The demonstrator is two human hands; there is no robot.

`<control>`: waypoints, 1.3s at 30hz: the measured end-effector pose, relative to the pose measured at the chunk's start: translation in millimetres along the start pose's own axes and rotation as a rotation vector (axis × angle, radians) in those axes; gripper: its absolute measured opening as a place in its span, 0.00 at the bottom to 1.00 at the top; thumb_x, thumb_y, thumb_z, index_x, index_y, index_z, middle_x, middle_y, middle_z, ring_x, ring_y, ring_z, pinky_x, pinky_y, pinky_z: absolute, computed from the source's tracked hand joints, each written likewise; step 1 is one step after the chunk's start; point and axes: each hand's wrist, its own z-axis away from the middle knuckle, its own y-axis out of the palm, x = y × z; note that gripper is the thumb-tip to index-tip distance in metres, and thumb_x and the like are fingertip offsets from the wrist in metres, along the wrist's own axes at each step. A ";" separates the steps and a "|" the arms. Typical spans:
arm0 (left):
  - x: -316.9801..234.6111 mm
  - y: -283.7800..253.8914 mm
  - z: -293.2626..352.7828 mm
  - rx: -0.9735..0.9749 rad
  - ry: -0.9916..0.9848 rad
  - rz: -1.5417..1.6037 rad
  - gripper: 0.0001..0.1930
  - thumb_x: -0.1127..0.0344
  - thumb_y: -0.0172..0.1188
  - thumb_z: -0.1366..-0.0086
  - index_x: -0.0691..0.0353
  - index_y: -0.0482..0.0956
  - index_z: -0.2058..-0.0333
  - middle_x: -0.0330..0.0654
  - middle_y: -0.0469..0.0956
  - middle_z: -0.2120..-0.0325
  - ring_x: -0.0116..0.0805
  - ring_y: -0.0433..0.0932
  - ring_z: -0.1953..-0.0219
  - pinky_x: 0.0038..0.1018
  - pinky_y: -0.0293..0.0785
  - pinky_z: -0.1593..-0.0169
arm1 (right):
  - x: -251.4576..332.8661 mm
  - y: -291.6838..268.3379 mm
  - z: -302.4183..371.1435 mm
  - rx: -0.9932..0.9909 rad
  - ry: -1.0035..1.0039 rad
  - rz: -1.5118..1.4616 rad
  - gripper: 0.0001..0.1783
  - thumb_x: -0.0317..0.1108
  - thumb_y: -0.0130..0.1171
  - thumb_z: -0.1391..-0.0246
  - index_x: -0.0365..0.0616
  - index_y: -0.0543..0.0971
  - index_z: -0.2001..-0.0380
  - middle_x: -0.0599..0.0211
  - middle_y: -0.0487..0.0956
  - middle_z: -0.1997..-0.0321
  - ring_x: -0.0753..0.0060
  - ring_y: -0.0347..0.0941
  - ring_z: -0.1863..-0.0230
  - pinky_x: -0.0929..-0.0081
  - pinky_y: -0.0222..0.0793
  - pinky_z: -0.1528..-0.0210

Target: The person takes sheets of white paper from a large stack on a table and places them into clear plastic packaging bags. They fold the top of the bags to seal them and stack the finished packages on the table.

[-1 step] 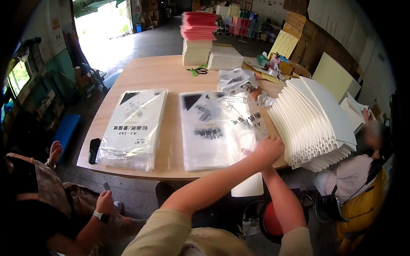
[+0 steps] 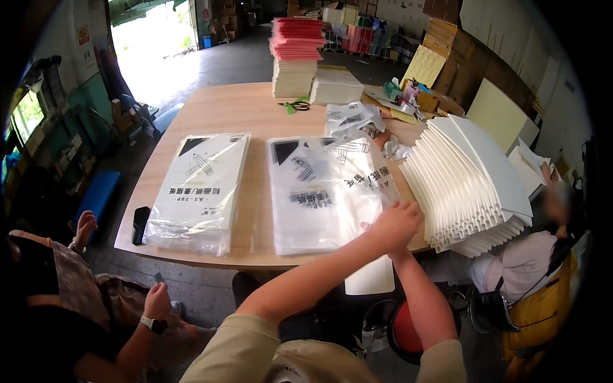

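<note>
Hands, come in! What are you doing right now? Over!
Left hand and right hand together at clear plastic bag edge; grip hidden. Fanned white sheet stack close beside.

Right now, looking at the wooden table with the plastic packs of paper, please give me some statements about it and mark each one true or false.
1. Both hands meet at the right edge of the clear plastic pack of white sheets. True: left hand, right hand.
2. The black phone lies at the table's far end. False: it lies at the near left corner.
3. The fanned stack of cream sheets is on the right. True.
4. The green-handled scissors lie on the left pack. False: on bare wood.
</note>
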 end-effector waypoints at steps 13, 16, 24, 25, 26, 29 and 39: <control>74.4 -18.2 156.2 -0.426 -0.477 0.917 0.52 0.63 0.74 0.46 0.61 0.50 0.28 0.56 0.49 0.30 0.54 0.54 0.29 0.47 0.58 0.31 | 28.2 -41.6 23.6 0.107 0.337 -1.122 0.30 0.29 0.68 0.44 0.41 0.70 0.39 0.62 0.77 0.45 0.67 0.75 0.47 0.63 0.75 0.48; 74.7 -17.2 151.2 -0.435 -0.393 0.470 0.51 0.64 0.72 0.45 0.64 0.49 0.29 0.59 0.50 0.31 0.57 0.54 0.30 0.49 0.58 0.32 | 21.1 -45.3 24.6 0.126 0.401 -1.269 0.28 0.29 0.66 0.43 0.40 0.71 0.40 0.63 0.78 0.47 0.66 0.76 0.49 0.64 0.76 0.48; 70.1 18.6 126.1 -0.482 -0.669 0.515 0.28 0.65 0.63 0.37 0.64 0.68 0.39 0.55 0.75 0.49 0.49 0.78 0.49 0.41 0.76 0.51 | -8.0 -37.9 25.8 0.221 0.463 -1.311 0.22 0.31 0.66 0.42 0.42 0.74 0.45 0.67 0.79 0.51 0.68 0.78 0.53 0.67 0.77 0.51; 74.8 27.9 133.4 -0.425 -0.768 0.505 0.23 0.66 0.62 0.35 0.64 0.73 0.43 0.54 0.81 0.55 0.49 0.82 0.55 0.40 0.78 0.56 | -8.0 -37.8 25.2 0.227 0.458 -1.324 0.22 0.31 0.66 0.42 0.41 0.75 0.46 0.67 0.79 0.52 0.68 0.77 0.53 0.67 0.77 0.51; 65.5 28.5 140.8 -0.416 -0.710 0.483 0.20 0.70 0.59 0.37 0.63 0.75 0.45 0.54 0.81 0.57 0.52 0.81 0.57 0.42 0.77 0.56 | -2.8 -37.5 27.0 0.160 0.442 -1.324 0.20 0.32 0.65 0.41 0.41 0.75 0.46 0.66 0.80 0.52 0.68 0.78 0.54 0.68 0.77 0.52; 27.0 18.4 169.8 -0.399 -0.606 0.497 0.19 0.78 0.53 0.39 0.61 0.79 0.50 0.55 0.81 0.62 0.59 0.80 0.61 0.45 0.77 0.59 | 14.4 -36.7 20.7 0.028 0.388 -1.307 0.18 0.34 0.62 0.38 0.41 0.76 0.47 0.66 0.80 0.53 0.69 0.78 0.56 0.70 0.78 0.54; -51.2 24.7 231.1 -0.382 -0.668 0.701 0.12 0.81 0.55 0.37 0.62 0.82 0.57 0.47 0.82 0.73 0.44 0.84 0.70 0.31 0.80 0.63 | 5.8 -36.0 -17.0 -0.066 0.715 -1.128 0.26 0.35 0.69 0.45 0.41 0.74 0.44 0.62 0.80 0.52 0.62 0.78 0.55 0.64 0.76 0.52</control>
